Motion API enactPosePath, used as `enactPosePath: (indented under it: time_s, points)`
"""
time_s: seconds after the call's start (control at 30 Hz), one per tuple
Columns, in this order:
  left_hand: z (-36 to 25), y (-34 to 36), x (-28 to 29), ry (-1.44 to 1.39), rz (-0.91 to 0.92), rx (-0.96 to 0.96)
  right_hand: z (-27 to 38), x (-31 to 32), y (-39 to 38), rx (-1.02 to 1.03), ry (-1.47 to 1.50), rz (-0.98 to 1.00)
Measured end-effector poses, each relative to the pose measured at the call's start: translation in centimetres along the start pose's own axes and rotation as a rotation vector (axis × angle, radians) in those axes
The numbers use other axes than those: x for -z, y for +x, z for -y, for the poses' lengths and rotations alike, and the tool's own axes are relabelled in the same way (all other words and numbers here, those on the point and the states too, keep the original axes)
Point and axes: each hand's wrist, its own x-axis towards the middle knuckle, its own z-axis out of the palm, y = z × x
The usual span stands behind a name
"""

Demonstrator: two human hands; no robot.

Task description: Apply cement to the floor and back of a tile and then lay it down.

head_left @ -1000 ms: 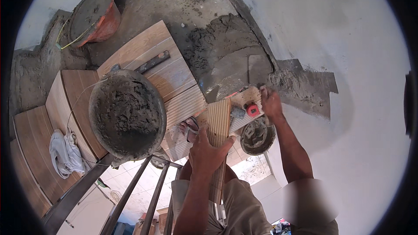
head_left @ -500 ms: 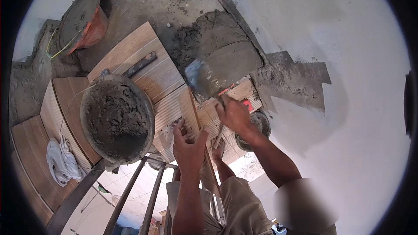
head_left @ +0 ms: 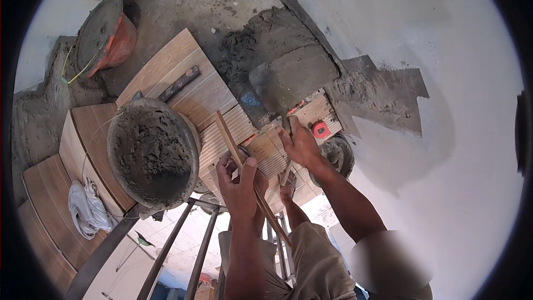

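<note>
My left hand (head_left: 239, 180) is closed round a long, thin wooden batten (head_left: 224, 133), which slants from the tiled step down toward my knees. My right hand (head_left: 302, 143) is closed on what looks like a trowel (head_left: 253, 101); its mortar-smeared blade catches a bluish glint at the near edge of the wet mortar (head_left: 294, 78). Most of the trowel's handle is hidden by my fingers. Just below that hand a wooden handle (head_left: 286, 172) shows near my foot, and I cannot make out what it belongs to.
A large bucket of mortar (head_left: 152, 153) stands on the wood-look tiles at left. Behind it is an orange bucket (head_left: 119, 44). A red tape measure (head_left: 320, 129) and another bucket (head_left: 336, 158) are at right, beside the wall (head_left: 411, 150). Metal railing bars (head_left: 176, 244) rise near me.
My left hand has turned the batten, so its upper end now leans further left. The trowel blade has shifted slightly nearer to me, no longer blurred.
</note>
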Motion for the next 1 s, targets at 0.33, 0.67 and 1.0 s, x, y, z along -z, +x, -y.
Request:
enactPosePath:
  time_s: [0.33,0.67,1.0]
  points:
    - [0.4,-0.6,-0.7,0.116,-0.029,-0.045,1.2,-1.6,-1.0,-0.044,0.081,0.226]
    - [-0.7,-0.8,-0.8,0.127,-0.011,-0.025,3.0,-1.5,-1.1,-0.083,-0.045,0.104]
    - [-0.8,-0.5,-0.2,0.127,-0.001,-0.019,4.4,-3.7,-2.1,-0.066,-0.085,0.056]
